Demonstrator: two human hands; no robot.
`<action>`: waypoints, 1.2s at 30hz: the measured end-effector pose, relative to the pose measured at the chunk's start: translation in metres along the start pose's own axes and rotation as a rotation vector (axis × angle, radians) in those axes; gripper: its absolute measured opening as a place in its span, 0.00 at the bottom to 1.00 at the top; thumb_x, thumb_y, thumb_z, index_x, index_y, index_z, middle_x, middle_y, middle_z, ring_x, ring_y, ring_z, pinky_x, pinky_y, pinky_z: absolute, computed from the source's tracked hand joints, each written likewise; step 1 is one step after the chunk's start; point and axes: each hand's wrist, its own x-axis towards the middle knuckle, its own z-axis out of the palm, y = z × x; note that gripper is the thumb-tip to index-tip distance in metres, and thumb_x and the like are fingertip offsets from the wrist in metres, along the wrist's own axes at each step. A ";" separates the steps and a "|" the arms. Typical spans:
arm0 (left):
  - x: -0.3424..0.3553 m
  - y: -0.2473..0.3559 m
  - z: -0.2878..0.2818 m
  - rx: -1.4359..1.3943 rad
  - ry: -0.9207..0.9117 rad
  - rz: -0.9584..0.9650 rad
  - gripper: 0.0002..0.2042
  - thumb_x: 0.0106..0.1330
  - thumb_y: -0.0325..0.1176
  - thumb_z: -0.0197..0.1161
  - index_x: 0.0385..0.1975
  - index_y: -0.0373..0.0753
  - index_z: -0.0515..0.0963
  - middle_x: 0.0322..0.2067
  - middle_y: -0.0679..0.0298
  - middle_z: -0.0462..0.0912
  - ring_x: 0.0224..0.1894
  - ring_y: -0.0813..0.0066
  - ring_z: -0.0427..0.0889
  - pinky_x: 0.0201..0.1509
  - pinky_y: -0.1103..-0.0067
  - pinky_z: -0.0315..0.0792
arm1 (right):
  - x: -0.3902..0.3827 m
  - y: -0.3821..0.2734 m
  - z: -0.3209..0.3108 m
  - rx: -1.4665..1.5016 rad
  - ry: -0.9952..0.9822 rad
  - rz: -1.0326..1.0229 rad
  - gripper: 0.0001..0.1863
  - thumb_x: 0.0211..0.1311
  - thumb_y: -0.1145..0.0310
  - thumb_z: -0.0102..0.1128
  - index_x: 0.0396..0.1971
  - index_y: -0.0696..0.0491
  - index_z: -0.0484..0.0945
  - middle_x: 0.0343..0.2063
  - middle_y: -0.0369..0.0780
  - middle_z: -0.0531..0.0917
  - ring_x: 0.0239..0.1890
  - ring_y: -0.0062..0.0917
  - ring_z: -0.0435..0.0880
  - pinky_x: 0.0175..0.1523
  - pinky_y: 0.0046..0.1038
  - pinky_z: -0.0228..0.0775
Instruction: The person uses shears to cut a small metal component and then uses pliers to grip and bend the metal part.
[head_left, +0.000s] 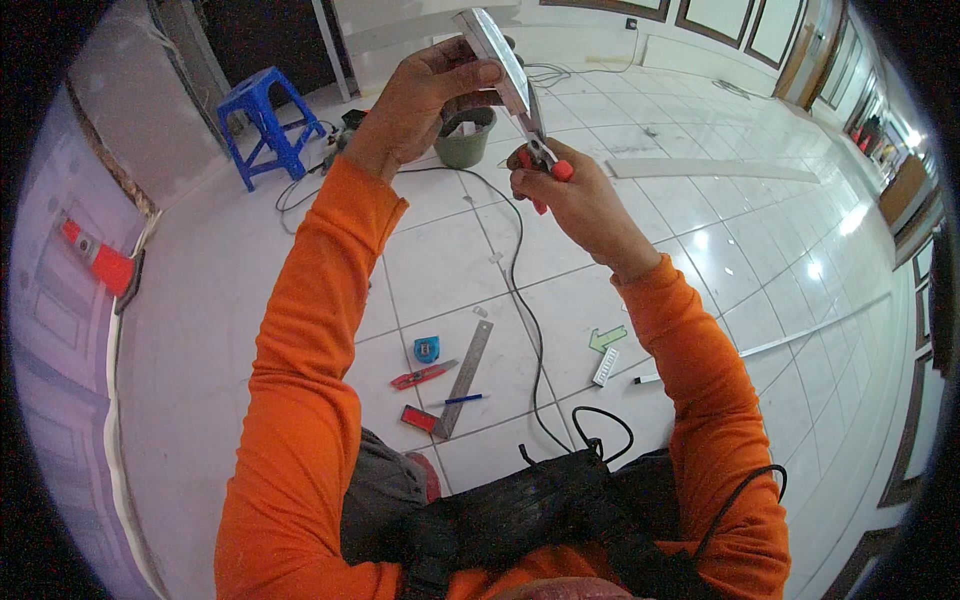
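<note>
My left hand holds a short silver-white strip up at the top middle, thumb across its face. My right hand is closed around red-handled snips, whose jaws meet the lower end of the strip; exactly where they bite is unclear. Below on the tiled floor lie a steel square, a red utility knife, a blue tape measure, a blue pen, a small white slotted piece and a green arrow cutout.
A blue stool stands at upper left, a green bucket behind my hands, a fallen orange cone by the left wall. A black cable crosses the floor. A flat board and a long strip lie at right.
</note>
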 end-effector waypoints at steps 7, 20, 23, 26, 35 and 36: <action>-0.001 0.001 -0.002 0.049 -0.018 -0.013 0.22 0.63 0.40 0.72 0.52 0.34 0.78 0.47 0.58 0.84 0.50 0.68 0.84 0.61 0.72 0.78 | -0.001 -0.002 -0.001 -0.042 0.005 0.031 0.13 0.65 0.64 0.62 0.41 0.59 0.78 0.27 0.36 0.80 0.29 0.19 0.74 0.37 0.25 0.68; 0.003 -0.004 -0.001 0.042 -0.016 -0.010 0.23 0.63 0.41 0.72 0.52 0.33 0.78 0.47 0.57 0.84 0.50 0.67 0.85 0.61 0.72 0.77 | 0.002 0.000 -0.001 0.015 -0.013 -0.013 0.14 0.67 0.63 0.58 0.42 0.59 0.80 0.27 0.37 0.81 0.28 0.19 0.75 0.37 0.22 0.68; 0.003 -0.004 -0.001 0.055 -0.023 -0.004 0.22 0.63 0.41 0.72 0.52 0.33 0.78 0.47 0.58 0.84 0.50 0.67 0.85 0.61 0.72 0.78 | 0.002 0.000 0.000 0.069 -0.025 0.026 0.12 0.65 0.63 0.62 0.40 0.57 0.78 0.24 0.32 0.77 0.26 0.17 0.70 0.32 0.24 0.66; 0.003 -0.004 -0.001 0.074 -0.041 0.018 0.22 0.62 0.41 0.73 0.51 0.34 0.79 0.46 0.58 0.84 0.49 0.67 0.85 0.60 0.72 0.79 | 0.000 -0.007 0.002 0.089 -0.018 0.106 0.12 0.65 0.63 0.62 0.39 0.56 0.78 0.24 0.31 0.76 0.26 0.15 0.70 0.31 0.23 0.65; 0.003 0.001 -0.003 0.162 -0.031 0.021 0.22 0.60 0.40 0.75 0.49 0.35 0.79 0.44 0.60 0.85 0.48 0.68 0.85 0.59 0.72 0.79 | 0.002 -0.003 0.005 0.124 -0.023 0.132 0.11 0.67 0.63 0.61 0.38 0.55 0.78 0.24 0.31 0.76 0.24 0.14 0.70 0.29 0.21 0.64; 0.002 0.002 -0.002 0.163 -0.028 0.013 0.22 0.60 0.40 0.75 0.49 0.35 0.80 0.44 0.60 0.85 0.47 0.68 0.85 0.59 0.72 0.79 | 0.003 0.001 0.005 0.169 -0.045 0.067 0.10 0.67 0.62 0.60 0.38 0.55 0.78 0.23 0.30 0.76 0.24 0.14 0.70 0.28 0.21 0.63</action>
